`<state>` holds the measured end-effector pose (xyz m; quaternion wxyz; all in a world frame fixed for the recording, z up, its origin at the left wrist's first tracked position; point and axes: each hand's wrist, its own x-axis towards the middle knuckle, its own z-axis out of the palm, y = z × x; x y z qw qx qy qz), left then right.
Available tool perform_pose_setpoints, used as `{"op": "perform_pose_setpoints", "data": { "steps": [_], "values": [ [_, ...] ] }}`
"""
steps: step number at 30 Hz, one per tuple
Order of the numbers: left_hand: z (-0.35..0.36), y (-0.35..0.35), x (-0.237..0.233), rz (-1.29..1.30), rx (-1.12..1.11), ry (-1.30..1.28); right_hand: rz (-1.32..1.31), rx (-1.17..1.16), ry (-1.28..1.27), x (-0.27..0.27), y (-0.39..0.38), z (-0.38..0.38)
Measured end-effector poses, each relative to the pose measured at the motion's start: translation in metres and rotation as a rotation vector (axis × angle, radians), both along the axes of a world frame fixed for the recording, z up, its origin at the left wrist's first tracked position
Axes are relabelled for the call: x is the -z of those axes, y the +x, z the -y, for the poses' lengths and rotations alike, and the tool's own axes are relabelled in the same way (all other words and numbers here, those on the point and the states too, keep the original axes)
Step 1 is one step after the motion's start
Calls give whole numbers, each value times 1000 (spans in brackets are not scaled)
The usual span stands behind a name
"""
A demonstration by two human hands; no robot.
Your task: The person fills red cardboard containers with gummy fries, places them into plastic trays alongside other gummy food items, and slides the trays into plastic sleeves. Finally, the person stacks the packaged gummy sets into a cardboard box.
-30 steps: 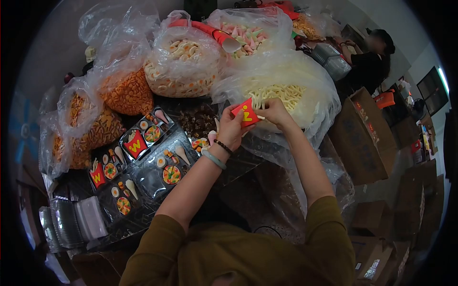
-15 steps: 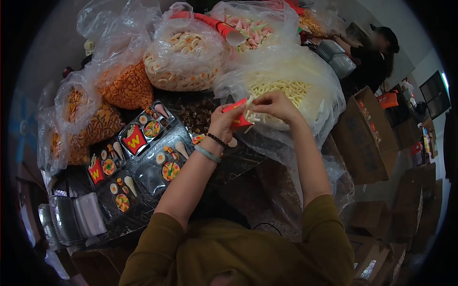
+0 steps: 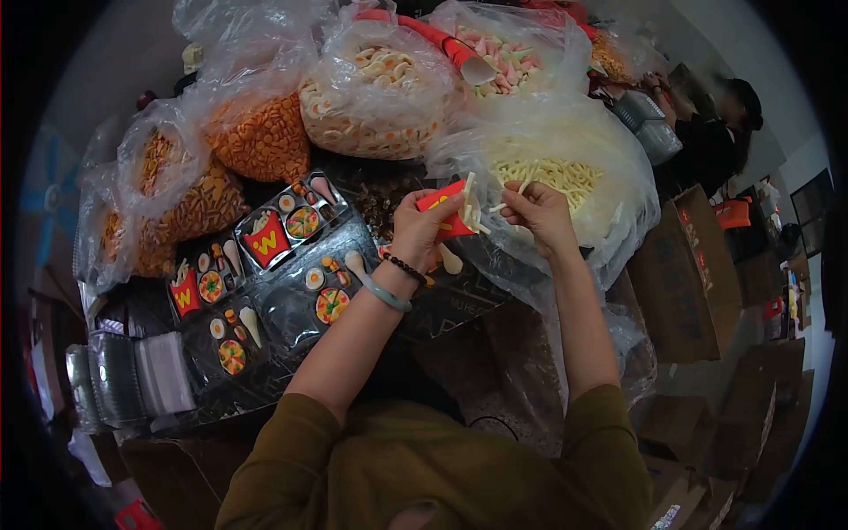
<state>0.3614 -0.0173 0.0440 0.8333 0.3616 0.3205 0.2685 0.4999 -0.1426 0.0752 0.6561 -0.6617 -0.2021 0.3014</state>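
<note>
My left hand (image 3: 422, 228) is closed round a small red fries carton (image 3: 448, 210) with a yellow mark. Pale fry-shaped sticks (image 3: 473, 205) poke out of its open end, which faces right. Just beside that end, my right hand (image 3: 541, 216) pinches a pale stick or two between thumb and fingers, apart from the carton. Behind the right hand lies an open clear bag (image 3: 632, 199) of the same pale sticks. Below my left wrist, a plastic tray (image 3: 305, 281) holds an egg-shaped piece, a round pizza-like piece and other small food-shaped pieces.
More filled trays (image 3: 265, 265) stand to the left, two with red cartons. Bags of orange pieces (image 3: 258, 137), egg-shaped pieces (image 3: 375, 124) and pink pieces (image 3: 503, 66) line the back. Stacked clear lids (image 3: 115, 380) sit at lower left, a cardboard box (image 3: 685, 274) at right. A person (image 3: 729, 132) is at far right.
My right hand has drawn back from the carton's open end to the right, towards the bag, still pinching. My left hand keeps the carton. The whole view has shifted slightly.
</note>
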Motion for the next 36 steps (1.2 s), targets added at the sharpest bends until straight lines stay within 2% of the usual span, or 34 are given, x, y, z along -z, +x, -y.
{"op": "perform_pose_setpoints", "data": {
  "steps": [3,4,7,8,11,12,15,16,18,19,22,23,25,26,28,32,34,36],
  "values": [
    [7,-2,9,73,-3,-17,295,-148,-174,10,-14,-16],
    [8,-4,11,88,-6,-19,663,-196,-275,20,-17,-18],
    [7,-17,13,89,-42,-70,558,-443,-232,13,-28,-22],
    [4,-23,12,82,-51,-96,446,-414,-129,14,-33,-24],
    [0,-37,10,119,-72,-101,882,-418,-210,-10,-59,-25],
    [-2,-40,11,140,-83,-104,1044,-567,-223,-7,-62,-28],
    [-10,-59,17,155,-24,-133,877,-756,-241,-15,-76,-38],
    [-12,-66,17,204,-35,-123,836,-678,-148,-18,-80,-38],
    [-17,-82,14,176,-33,-147,1023,-319,-108,-28,-91,-44],
    [-18,-90,13,162,-34,-164,1033,-274,-18,-34,-96,-47],
    [-19,-112,3,157,-81,-226,746,-540,48,-14,-99,-61],
    [-20,-118,2,157,-113,-244,841,-560,48,-10,-104,-63],
    [-22,-128,10,199,-198,-217,833,-522,94,2,-120,-65],
    [-22,-135,8,197,-255,-193,951,-488,85,2,-132,-65],
    [-15,-152,-2,115,-340,-47,1189,-417,97,1,-158,-64],
    [4,-184,15,6,-477,238,1237,-458,65,16,-198,-62],
    [14,-202,22,-71,-504,333,1036,-516,91,27,-214,-62],
    [22,-222,26,-87,-540,299,770,-549,95,34,-233,-60]
  ]
}}
